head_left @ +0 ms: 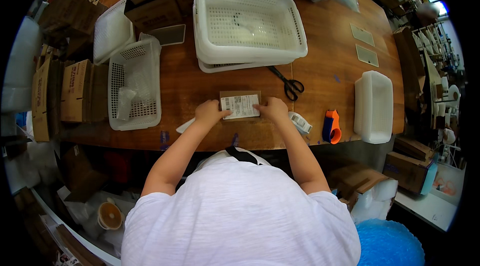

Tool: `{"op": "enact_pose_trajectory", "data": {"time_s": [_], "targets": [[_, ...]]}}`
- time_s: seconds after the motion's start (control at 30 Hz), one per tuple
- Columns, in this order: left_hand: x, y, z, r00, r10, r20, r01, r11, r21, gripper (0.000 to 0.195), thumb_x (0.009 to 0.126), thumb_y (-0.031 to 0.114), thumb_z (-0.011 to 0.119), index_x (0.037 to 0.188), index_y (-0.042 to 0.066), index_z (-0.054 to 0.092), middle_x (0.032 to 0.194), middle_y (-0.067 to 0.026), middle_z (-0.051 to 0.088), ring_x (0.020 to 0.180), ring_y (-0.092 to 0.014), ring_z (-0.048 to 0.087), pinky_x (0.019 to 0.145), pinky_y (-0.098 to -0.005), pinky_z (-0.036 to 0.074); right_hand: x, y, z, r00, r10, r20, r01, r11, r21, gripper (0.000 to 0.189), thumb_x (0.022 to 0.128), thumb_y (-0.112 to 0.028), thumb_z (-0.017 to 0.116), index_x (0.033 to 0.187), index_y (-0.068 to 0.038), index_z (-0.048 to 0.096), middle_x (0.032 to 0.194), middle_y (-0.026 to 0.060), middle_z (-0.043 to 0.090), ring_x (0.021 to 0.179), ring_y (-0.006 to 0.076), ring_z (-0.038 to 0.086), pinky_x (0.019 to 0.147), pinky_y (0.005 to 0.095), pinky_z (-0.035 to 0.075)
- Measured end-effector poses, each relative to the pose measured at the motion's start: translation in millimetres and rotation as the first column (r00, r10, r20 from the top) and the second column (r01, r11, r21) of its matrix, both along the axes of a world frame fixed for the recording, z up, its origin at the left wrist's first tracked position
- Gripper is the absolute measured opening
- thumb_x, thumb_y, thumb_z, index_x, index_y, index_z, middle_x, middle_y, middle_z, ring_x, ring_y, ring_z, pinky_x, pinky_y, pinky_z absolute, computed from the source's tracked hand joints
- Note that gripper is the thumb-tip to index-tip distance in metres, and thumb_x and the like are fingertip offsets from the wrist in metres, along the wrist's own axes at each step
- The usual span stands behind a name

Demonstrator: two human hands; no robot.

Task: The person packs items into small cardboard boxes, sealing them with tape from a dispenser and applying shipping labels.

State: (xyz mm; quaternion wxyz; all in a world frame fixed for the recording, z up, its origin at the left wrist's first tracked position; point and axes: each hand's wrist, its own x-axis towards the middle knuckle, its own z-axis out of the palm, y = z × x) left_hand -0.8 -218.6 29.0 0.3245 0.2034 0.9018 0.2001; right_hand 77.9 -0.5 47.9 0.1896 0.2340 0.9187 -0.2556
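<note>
A small flat cardboard box (240, 93) lies on the wooden table in front of me, with a white printed label (240, 106) on its top. My left hand (210, 111) is at the box's left side, its thumb on the label's lower left corner. At the right side, my right hand (273, 109) touches the label's edge with the thumb. Under my left wrist a white flat object (185, 126) shows in part. A white dispenser-like object (300, 122) lies beside my right wrist. Black-handled scissors (287, 82) rest beyond my right hand, their tips hidden by the baskets.
Stacked white plastic baskets (251, 50) stand at the back. A basket with bubble wrap (135, 125) and folded cartons (75, 91) are at left. An orange and blue tape dispenser (332, 127) and a narrow white basket (375, 108) stand at right, near the table's front edge (210, 149).
</note>
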Motion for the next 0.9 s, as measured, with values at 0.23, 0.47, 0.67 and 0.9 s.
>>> {"op": "enact_pose_trajectory", "data": {"time_s": [0.23,0.47,0.67,0.9], "targets": [[15,-21,-32,0.958,0.27,0.1,-0.281,0.95,0.132,0.083,0.06,0.047,0.078,0.12,-0.001,0.046,0.104,-0.0168,0.06,0.095,-0.027,0.058,0.078,-0.0342,0.046,-18,-59,-47,0.656,0.401,-0.639,-0.243,0.914,0.324,0.066,0.079,-0.041,0.06,0.123,0.006,0.042,0.127,0.0268,0.041,0.122,0.0393,0.035,0.102,0.047,0.027],[4,-27,-55,0.77,0.241,0.59,-0.473,0.836,0.276,0.077,0.069,0.037,0.074,0.129,0.001,0.042,0.117,-0.0125,0.055,0.105,-0.023,0.053,0.085,-0.0326,0.042,-5,-25,-73,0.862,-0.45,-0.234,0.375,0.876,-0.303,0.083,0.08,-0.045,0.061,0.134,0.007,0.026,0.136,0.0286,0.03,0.129,0.0364,0.029,0.105,0.0386,0.026],[16,-34,-87,0.476,0.558,0.68,-0.86,0.458,0.226,0.062,0.084,0.053,0.052,0.106,-0.004,0.061,0.101,-0.0129,0.064,0.088,-0.024,0.061,0.077,-0.0326,0.047,60,-40,-33,0.868,-0.49,0.081,0.251,0.293,-0.923,0.099,0.074,-0.032,0.073,0.142,-0.003,0.008,0.142,0.0181,0.026,0.126,0.0255,0.033,0.1,0.0343,0.032],[34,24,-27,0.697,0.416,0.584,-0.63,0.744,0.222,0.03,0.091,0.032,0.047,0.086,0.008,0.065,0.055,0.0066,0.043,0.038,-0.004,0.03,0.035,-0.0213,0.019,168,119,117,0.399,-0.838,0.371,0.268,-0.28,-0.922,0.058,0.082,-0.046,0.056,0.126,-0.011,0.045,0.125,0.008,0.05,0.113,0.0263,0.049,0.096,0.0443,0.039]]}}
